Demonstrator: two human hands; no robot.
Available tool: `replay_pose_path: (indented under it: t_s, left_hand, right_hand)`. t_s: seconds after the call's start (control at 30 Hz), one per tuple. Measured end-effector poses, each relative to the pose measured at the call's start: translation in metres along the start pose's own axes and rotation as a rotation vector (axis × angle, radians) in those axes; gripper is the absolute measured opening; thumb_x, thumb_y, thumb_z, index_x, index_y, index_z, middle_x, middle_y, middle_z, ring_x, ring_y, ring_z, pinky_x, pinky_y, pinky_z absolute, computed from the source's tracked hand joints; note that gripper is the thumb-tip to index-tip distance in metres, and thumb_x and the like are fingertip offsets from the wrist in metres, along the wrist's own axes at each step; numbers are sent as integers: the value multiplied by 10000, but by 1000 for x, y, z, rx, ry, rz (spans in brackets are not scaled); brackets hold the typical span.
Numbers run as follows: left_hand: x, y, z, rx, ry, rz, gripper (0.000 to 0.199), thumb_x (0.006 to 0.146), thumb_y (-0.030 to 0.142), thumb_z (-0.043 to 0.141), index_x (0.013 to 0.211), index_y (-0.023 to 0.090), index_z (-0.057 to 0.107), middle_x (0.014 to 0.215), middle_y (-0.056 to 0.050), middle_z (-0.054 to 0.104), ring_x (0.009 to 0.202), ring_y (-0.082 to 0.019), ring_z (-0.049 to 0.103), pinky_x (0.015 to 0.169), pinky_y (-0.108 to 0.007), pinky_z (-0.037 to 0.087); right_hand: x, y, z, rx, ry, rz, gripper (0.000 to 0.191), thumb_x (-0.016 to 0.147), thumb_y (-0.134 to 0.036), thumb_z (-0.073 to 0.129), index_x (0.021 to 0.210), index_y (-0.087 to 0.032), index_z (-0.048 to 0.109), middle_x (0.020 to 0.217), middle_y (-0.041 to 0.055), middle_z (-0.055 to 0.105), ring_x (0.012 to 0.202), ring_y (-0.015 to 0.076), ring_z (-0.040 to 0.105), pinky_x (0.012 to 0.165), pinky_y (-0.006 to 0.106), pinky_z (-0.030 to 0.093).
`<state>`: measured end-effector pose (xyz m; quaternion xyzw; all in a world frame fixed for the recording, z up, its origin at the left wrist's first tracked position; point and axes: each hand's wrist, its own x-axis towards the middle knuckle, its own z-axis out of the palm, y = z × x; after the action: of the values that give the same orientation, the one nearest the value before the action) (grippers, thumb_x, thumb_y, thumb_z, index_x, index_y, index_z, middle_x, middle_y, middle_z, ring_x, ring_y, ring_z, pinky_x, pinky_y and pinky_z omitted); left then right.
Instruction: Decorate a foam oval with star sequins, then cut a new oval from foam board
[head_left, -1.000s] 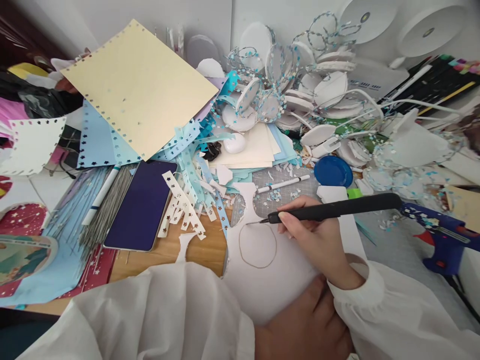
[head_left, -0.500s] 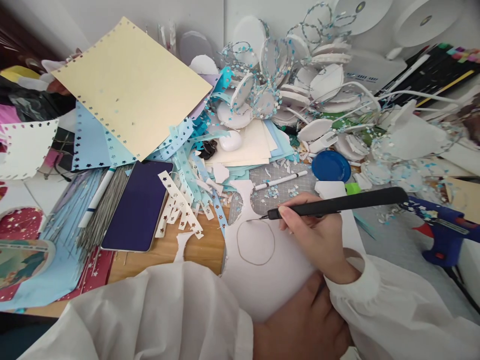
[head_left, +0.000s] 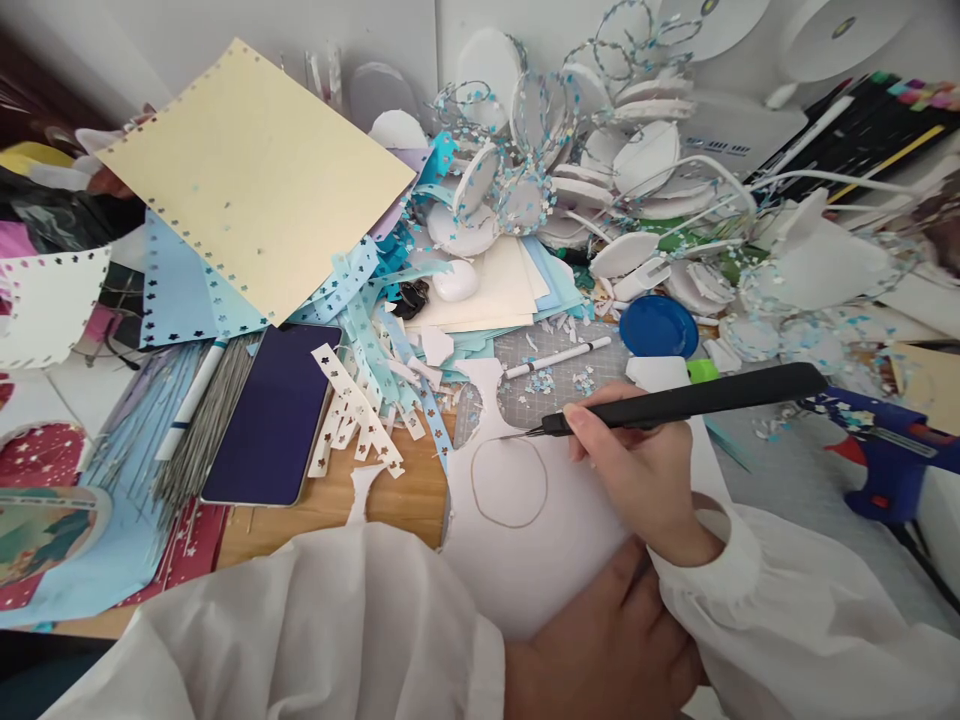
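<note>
My right hand (head_left: 637, 470) grips a black pen-shaped cutter (head_left: 675, 402), its thumb and fingers close to the front end. The cutter's thin tip meets the upper edge of a circle drawn on a white foam sheet (head_left: 517, 580). Curved bites are cut out of the sheet's far left side, leaving a narrow strip. Lying flat on the near part of the sheet is my left hand (head_left: 607, 640), fingers stretched to the right under my right wrist. Its fingertips are partly hidden by the right sleeve.
A purple-faced phone (head_left: 271, 415) and punched paper strips (head_left: 356, 415) lie left of the sheet. White foam discs (head_left: 491, 75) and glittery wire are heaped at the back. To the right are a blue lid (head_left: 658, 327) and a blue glue gun (head_left: 889, 455). A white pen (head_left: 559, 357) lies beyond the sheet.
The cutter has shifted slightly right relative to the drawn circle, and more of its thin tip shows. My left hand stays on the sheet. The whole view has shifted a little.
</note>
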<state>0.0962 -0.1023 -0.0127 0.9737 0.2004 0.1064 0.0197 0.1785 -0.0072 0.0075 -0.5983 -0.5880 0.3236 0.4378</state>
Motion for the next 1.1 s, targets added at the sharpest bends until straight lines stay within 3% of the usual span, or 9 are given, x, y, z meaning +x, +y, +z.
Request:
replay_pose_path:
  t_s: [0.13, 0.37, 0.57, 0.77, 0.9, 1.0, 1.1]
  left_hand:
    - [1, -1, -3, -4, -13, 4, 354, 854, 280, 494, 1183, 300, 622, 1318, 13, 574, 1317, -245, 421, 1174, -550, 175]
    - [2, -9, -15, -25, -53, 23, 304, 872, 281, 518, 1147, 278, 648, 1226, 42, 639, 1242, -199, 501, 1167, -418, 260]
    - [2, -4, -7, -24, -4, 10, 333, 895, 282, 461, 1184, 271, 628, 1266, 21, 616, 1279, -237, 466, 1158, -489, 233]
    - [1, 0, 1, -21, 56, -10, 358, 920, 260, 397, 1202, 251, 618, 1266, 19, 617, 1275, -239, 470, 1152, -487, 219]
    - [1, -1, -1, -20, 42, -19, 337, 903, 255, 434, 1171, 259, 638, 1236, 23, 637, 1249, -214, 495, 1143, -450, 249]
    - [2, -4, -7, -16, 27, -10, 337, 894, 236, 439, 1160, 267, 644, 1229, 32, 640, 1240, -202, 504, 1135, -429, 265]
    - [2, -3, -6, -10, 35, -10, 349, 904, 248, 426, 1189, 252, 628, 1238, 30, 636, 1226, -202, 520, 1112, -407, 299]
  right_hand:
    - [0, 0, -2, -15, 11, 9, 211, 787, -286, 631, 610, -207, 548, 504, -37, 483, 453, 117, 443, 437, 278, 359]
    - [-1, -2, -4, -19, 53, -8, 253, 789, -277, 631, 568, -218, 523, 498, -35, 478, 475, 123, 446, 471, 283, 371]
    - [-3, 0, -6, -11, 97, 61, 311, 795, -299, 636, 538, -225, 476, 426, -55, 429, 413, 111, 406, 439, 277, 346]
    - [1, 2, -11, 228, 226, 71, 253, 823, -277, 601, 609, -232, 474, 427, -67, 423, 382, 105, 381, 406, 276, 298]
    - [3, 2, -10, 345, 119, 104, 289, 837, -341, 598, 618, -245, 435, 402, -68, 415, 344, 101, 338, 355, 269, 248]
    - [0, 4, -14, 241, 23, 43, 337, 825, -359, 634, 576, -247, 436, 392, -56, 440, 340, 109, 372, 357, 277, 290]
    - [-2, 6, -24, 191, -120, -54, 240, 847, -351, 615, 646, -242, 543, 472, -34, 526, 402, 121, 460, 401, 276, 360]
